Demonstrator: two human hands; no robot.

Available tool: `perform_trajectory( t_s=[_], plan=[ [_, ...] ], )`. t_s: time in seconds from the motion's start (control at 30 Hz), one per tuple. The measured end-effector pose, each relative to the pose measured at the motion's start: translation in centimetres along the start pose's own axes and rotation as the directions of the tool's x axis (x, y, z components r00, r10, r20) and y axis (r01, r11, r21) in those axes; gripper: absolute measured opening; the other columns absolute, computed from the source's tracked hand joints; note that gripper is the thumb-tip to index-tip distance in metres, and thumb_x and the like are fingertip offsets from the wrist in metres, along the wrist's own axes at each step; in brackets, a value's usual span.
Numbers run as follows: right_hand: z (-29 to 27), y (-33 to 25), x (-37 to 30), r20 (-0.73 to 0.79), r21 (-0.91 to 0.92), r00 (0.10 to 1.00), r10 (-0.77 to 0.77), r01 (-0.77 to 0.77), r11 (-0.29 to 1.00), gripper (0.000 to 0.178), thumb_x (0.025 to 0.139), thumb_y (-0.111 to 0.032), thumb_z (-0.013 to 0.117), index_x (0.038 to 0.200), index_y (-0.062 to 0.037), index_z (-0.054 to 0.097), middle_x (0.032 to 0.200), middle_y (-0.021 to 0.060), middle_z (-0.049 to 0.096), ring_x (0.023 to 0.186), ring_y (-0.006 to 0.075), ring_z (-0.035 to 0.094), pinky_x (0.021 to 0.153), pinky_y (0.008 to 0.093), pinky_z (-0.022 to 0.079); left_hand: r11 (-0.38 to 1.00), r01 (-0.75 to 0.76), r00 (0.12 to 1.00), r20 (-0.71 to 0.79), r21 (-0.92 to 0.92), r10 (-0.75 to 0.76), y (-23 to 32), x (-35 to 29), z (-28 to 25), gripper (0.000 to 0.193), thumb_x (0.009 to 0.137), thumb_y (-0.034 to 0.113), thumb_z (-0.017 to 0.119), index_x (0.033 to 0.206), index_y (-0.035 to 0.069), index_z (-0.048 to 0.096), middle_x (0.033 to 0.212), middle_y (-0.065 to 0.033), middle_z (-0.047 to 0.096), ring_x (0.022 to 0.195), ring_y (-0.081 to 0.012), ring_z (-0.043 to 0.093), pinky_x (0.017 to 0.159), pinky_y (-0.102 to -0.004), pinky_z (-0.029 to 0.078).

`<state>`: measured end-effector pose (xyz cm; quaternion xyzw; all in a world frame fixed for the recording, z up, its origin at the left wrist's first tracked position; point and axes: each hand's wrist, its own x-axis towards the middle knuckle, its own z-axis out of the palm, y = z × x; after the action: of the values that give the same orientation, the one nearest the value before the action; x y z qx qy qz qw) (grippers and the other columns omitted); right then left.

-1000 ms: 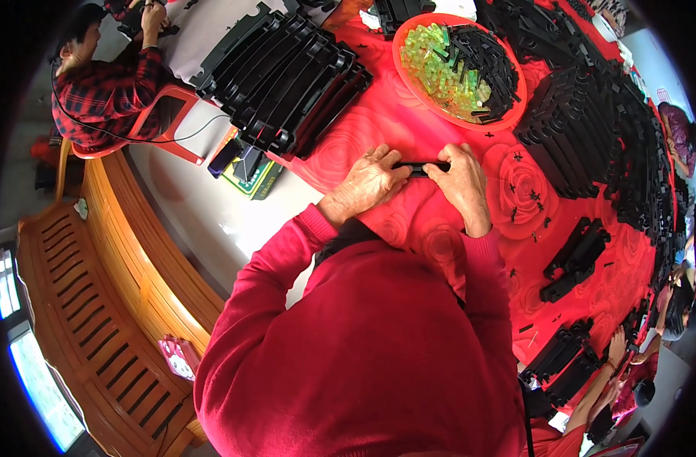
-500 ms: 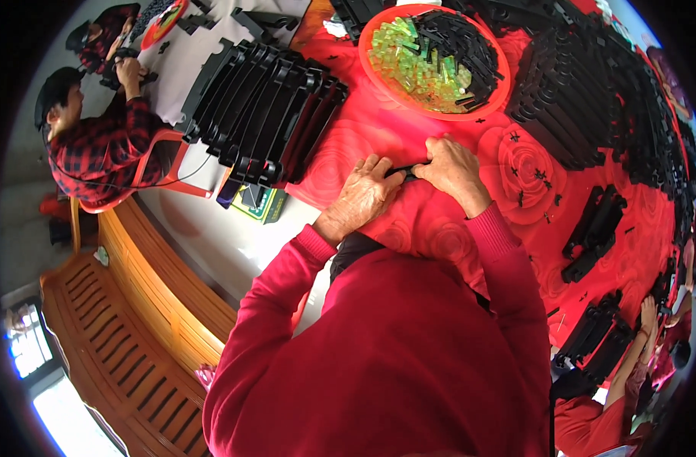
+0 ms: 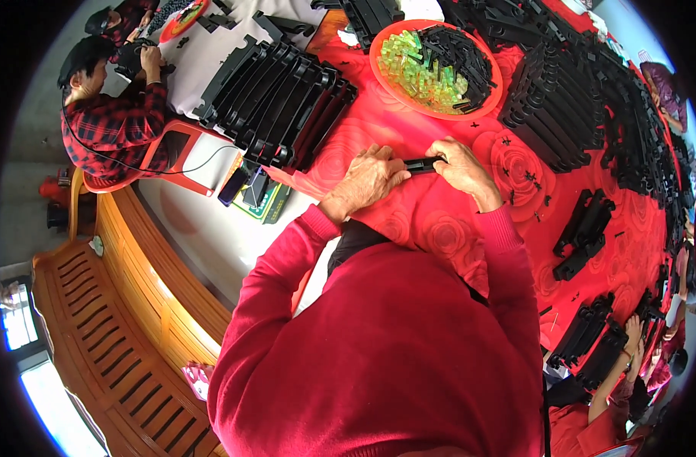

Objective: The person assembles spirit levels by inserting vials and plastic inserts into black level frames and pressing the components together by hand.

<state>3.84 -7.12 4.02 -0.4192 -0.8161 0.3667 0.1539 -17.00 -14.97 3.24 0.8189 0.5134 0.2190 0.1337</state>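
Observation:
A long narrow black plastic part (image 3: 420, 166) lies level just above or on the red cloth in front of me. My left hand (image 3: 372, 177) is closed round its left end, the fingers bent over it. At its right end my right hand (image 3: 462, 169) is closed, thumb and bent fingers pressing on the part. Whether a smaller piece sits under the right fingers is hidden. Beyond my hands stands an orange-rimmed round basin (image 3: 380, 75), with clear yellow-green pieces (image 3: 416, 72) on its left and small black strips (image 3: 470, 65) on its right.
Black plastic housings are stacked at left (image 3: 276, 107) and right (image 3: 553, 107). More black parts (image 3: 584, 232) lie on the red cloth (image 3: 432, 221), with tiny black bits scattered. A person in a checked shirt (image 3: 116, 126) sits at left; another person's arm (image 3: 618, 373) reaches in lower right. A wooden bench (image 3: 127, 335) stands left.
More of the black part now shows between my hands. My right hand has shifted slightly right, its fingers lower on the part. The whole view has turned a little.

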Motion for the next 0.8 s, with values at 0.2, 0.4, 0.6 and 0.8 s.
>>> perform_trajectory(
  t_s=[0.2,0.4,0.6,0.8],
  plan=[
    [0.4,1.0,-0.3,-0.026,0.094,1.0,0.001,0.002,0.996,0.02,0.072,0.003,0.057,0.091,-0.0005,0.062,0.088,0.0162,0.06,0.087,0.0326,0.058,0.077,0.0418,0.045,0.98,0.061,0.998,0.027,-0.191,-0.057,-0.1,1.7,-0.5,0.02,0.084,0.022,0.063,0.081,0.003,0.061,0.075,-0.0116,0.058,0.073,-0.0323,0.057,0.065,-0.0419,0.045],
    [0.7,1.3,-0.4,-0.053,0.138,0.999,-0.002,0.01,0.99,0.02,0.072,0.003,0.057,0.091,-0.0005,0.061,0.089,0.0161,0.06,0.089,0.0322,0.058,0.078,0.0413,0.045,0.823,0.42,0.907,0.174,-0.382,-0.382,-0.1,3.5,0.9,0.022,0.075,0.019,0.071,0.08,0.002,0.059,0.073,-0.0127,0.061,0.069,-0.0293,0.06,0.061,-0.0405,0.045],
    [1.5,1.5,-0.4,-0.085,0.165,0.996,0.016,-0.001,0.986,0.02,0.071,0.004,0.056,0.09,-0.0011,0.061,0.088,0.0161,0.059,0.087,0.0327,0.058,0.077,0.0409,0.046,0.887,0.414,0.906,0.183,-0.207,-0.38,0.1,3.9,1.7,0.022,0.074,0.018,0.071,0.084,0.003,0.057,0.074,-0.013,0.061,0.071,-0.03,0.06,0.062,-0.0405,0.046],
    [1.2,1.0,-0.4,-0.092,0.162,0.996,0.014,0.001,0.987,0.018,0.071,0.003,0.057,0.087,-0.0008,0.061,0.087,0.0161,0.058,0.085,0.0327,0.058,0.075,0.0408,0.047,0.876,0.41,0.912,0.139,-0.254,-0.386,0.2,3.2,2.1,0.021,0.073,0.018,0.072,0.082,0.005,0.058,0.074,-0.0134,0.06,0.071,-0.03,0.06,0.063,-0.0402,0.046]
  ],
)
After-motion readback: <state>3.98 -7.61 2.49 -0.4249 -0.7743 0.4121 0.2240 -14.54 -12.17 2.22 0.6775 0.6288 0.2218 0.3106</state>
